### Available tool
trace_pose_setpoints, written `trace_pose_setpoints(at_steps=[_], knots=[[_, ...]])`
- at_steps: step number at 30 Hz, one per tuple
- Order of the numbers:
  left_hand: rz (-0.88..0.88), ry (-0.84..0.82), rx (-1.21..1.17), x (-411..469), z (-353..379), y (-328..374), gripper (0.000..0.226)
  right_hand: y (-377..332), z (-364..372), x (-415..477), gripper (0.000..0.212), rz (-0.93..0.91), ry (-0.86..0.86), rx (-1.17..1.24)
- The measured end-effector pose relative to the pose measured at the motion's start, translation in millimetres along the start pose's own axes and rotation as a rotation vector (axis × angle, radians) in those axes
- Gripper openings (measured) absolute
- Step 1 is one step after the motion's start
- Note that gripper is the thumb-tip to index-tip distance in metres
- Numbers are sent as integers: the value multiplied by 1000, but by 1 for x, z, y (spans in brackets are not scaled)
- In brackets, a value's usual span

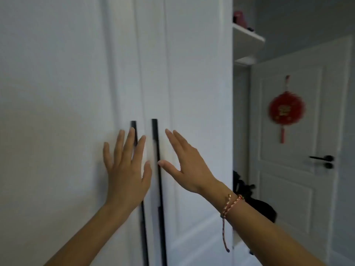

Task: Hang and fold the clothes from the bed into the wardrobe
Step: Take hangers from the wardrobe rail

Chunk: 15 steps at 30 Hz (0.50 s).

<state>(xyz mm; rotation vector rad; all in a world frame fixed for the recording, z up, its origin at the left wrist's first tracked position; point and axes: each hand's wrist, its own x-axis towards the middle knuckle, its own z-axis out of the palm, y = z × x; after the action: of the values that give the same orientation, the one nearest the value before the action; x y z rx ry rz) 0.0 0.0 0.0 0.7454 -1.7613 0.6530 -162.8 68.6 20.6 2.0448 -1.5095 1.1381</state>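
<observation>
Both wardrobe doors (197,73) stand shut in front of me, and no clothes and no bed are in view, so I can't say where the clothes are or how many have been hung or folded. With the doors together like this I judge I'm either about to open up at the start or pressing the doors to at the end; I can't tell which.

My left hand (126,169) is spread flat with straight fingers over the left black handle (133,127). It lies against the door or just off it, and grasps nothing. My right hand (184,166), with a red cord bracelet (233,203) at the wrist, is also released. Its fingers are straight and slanted toward the right door panel, and the thumb tip is at or just beside the right black handle (156,143), not wrapped round it.

Off to the right are the room door (288,189) with its red ornament (284,109) and a white shelf (247,38).
</observation>
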Motion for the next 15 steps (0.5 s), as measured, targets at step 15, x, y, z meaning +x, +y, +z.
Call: trace_pose_setpoints(at_steps=[15], knots=[[-874,-75,-435,-9,44,55,63,27,101,20,22,395,-167,564]])
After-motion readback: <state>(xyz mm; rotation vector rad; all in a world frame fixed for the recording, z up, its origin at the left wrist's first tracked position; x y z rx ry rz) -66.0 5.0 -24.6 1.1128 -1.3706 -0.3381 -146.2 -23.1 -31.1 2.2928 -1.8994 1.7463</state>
